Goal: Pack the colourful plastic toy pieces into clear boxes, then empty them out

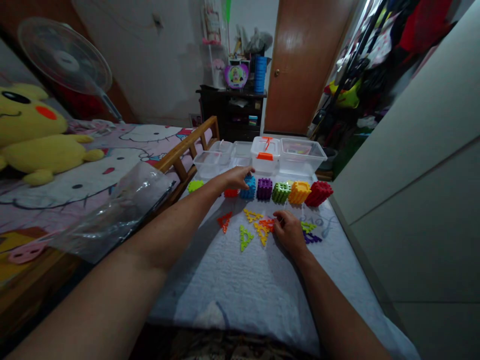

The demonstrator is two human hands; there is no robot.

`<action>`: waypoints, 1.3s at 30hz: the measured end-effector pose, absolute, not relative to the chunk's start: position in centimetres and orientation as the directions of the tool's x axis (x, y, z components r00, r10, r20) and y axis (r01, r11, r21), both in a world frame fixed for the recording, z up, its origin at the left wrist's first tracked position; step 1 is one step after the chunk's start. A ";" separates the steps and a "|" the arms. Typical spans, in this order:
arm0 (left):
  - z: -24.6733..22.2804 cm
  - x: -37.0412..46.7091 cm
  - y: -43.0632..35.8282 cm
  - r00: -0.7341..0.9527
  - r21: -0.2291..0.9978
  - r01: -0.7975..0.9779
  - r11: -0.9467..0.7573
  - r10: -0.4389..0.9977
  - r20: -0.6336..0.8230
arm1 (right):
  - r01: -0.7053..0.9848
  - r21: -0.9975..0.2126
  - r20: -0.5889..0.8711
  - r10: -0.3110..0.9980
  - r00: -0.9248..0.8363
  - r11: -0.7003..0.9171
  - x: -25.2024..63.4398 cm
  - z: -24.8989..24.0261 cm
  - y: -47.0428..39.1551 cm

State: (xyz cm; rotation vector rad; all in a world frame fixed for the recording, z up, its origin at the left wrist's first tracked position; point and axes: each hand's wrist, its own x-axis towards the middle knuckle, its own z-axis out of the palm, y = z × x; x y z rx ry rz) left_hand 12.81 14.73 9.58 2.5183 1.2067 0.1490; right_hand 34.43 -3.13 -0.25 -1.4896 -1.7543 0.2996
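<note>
My left hand (237,176) reaches across to a row of stacked plastic interlocking building pieces. Its fingers close around the blue stack (248,189). To the right stand a purple stack (264,189), a green stack (281,192), a yellow-orange stack (299,192) and a red stack (319,193). My right hand (288,230) rests on the cloth, fingers curled at the edge of an orange triangle piece (267,224). Beside it lie yellow triangles (261,233), a lime triangle (245,238) and a red-orange triangle (224,221). Dark purple pieces (312,237) are partly hidden behind my right hand.
Clear plastic bins (303,156) and a lidded box with orange clips (265,156) line the far edge. A wooden bed rail (187,145) and a plastic bag (123,210) are at left. A pale cabinet (416,165) borders the right side.
</note>
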 end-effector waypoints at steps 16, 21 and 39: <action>10.1 12.0 10.9 0.639 0.309 0.654 -0.690 0.723 0.263 | 0.678 -0.684 0.425 0.902 0.071 0.269 34.8 0.4 -3.3; 8.0 9.4 5.0 0.566 0.382 0.657 -0.650 0.760 0.320 | 0.732 -0.616 0.399 0.916 -0.029 0.291 35.2 0.7 -3.4; 1.9 4.3 -0.8 0.394 0.528 0.750 -0.399 0.910 0.128 | 0.776 -0.532 0.310 0.931 -0.195 0.339 35.3 0.9 -3.5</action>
